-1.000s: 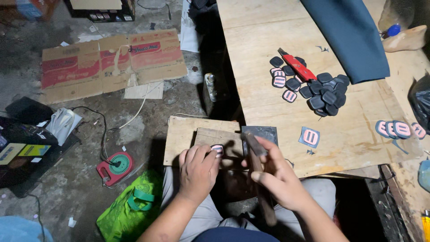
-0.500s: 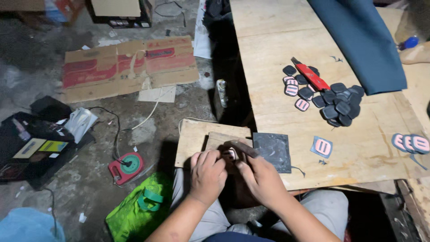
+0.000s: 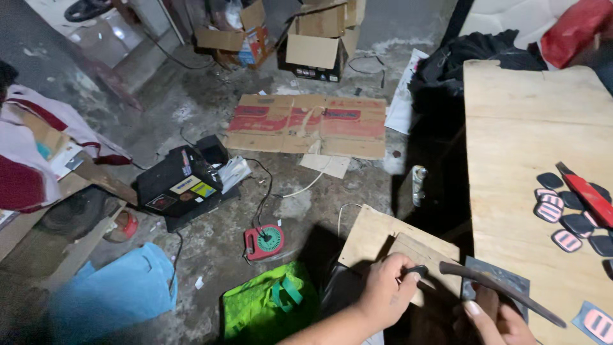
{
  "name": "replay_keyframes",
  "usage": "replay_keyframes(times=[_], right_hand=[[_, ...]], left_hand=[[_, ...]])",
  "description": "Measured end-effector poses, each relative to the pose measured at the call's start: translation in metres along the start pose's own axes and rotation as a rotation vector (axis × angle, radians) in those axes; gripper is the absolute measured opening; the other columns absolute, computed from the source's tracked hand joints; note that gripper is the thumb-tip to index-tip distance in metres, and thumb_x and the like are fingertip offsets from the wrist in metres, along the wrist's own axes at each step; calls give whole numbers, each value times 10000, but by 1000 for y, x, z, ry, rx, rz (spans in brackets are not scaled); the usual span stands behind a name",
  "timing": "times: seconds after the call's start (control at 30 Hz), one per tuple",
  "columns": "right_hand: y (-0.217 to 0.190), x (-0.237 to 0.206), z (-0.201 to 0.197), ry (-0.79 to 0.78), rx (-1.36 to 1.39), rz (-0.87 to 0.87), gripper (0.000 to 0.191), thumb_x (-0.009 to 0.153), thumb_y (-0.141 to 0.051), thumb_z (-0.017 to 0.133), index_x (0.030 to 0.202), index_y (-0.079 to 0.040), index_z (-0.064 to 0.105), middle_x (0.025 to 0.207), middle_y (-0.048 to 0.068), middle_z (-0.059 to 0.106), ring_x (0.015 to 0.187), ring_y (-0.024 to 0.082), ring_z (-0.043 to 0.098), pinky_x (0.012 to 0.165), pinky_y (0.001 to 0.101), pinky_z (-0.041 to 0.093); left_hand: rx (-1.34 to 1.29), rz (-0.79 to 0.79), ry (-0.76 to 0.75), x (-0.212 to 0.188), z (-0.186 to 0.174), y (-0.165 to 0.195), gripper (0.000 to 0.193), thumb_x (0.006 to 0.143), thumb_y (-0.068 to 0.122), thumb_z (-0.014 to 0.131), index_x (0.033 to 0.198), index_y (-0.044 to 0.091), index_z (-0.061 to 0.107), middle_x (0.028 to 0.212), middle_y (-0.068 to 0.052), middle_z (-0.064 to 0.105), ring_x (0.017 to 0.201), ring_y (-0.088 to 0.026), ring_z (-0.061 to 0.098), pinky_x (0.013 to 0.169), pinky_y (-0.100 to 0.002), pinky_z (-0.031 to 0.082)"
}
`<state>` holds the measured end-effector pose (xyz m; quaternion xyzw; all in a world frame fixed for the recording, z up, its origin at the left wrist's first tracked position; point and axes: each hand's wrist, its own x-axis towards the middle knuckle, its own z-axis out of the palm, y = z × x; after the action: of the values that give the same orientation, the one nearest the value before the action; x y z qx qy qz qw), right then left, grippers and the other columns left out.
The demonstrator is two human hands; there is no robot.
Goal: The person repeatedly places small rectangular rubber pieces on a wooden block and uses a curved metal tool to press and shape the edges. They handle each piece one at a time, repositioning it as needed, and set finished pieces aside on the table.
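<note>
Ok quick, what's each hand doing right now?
Left hand: closed, pinching a small dark flat piece on the pale wooden board.
Right hand: closed around a long dark curved metal tool.

You have open room across the bare upper stretch of the wooden table (image 3: 530, 134), while the dark patches (image 3: 575, 211) and red knife (image 3: 590, 199) crowd its right edge, and the wooden board (image 3: 373, 236) by your left hand (image 3: 383, 295) leaves little space.
</note>
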<state>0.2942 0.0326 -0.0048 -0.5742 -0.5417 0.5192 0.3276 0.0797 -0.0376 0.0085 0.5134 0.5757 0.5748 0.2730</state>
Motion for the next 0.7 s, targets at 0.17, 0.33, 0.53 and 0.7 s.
replay_keyframes(times=[0.17,0.33,0.53,0.7], right_hand=[[4,22,1,42,-7,12,464,944,-133,666,1376,28,612,1050,195,738,953,267,691,855,386,500],[0,26,4,43,52,65,412,985,-145,619,1366,12,605,990,183,709,854,262,664,735,397,505],[1,13,-12,-23,312,89,355,1035,-160,563,1355,-8,596,918,169,675,736,255,632,591,411,511],[-19,-40,-35,-234,646,91,314,1077,-172,516,1345,-25,588,858,158,647,638,250,605,471,422,516]], left_hand=[[-561,-309,-68,-5,19,-12,276,931,46,649,1203,33,611,956,-8,644,808,-62,628,710,-243,555],[-581,-408,-245,-12,24,-13,225,1008,119,679,1168,-29,627,892,-28,669,780,-84,633,713,-246,533],[-519,-415,-278,-6,10,1,176,1022,162,691,1096,5,665,852,-19,651,732,-69,609,646,-235,491],[-587,-502,-239,1,-7,34,137,984,181,647,987,48,681,776,25,649,661,-48,585,591,-217,476]])
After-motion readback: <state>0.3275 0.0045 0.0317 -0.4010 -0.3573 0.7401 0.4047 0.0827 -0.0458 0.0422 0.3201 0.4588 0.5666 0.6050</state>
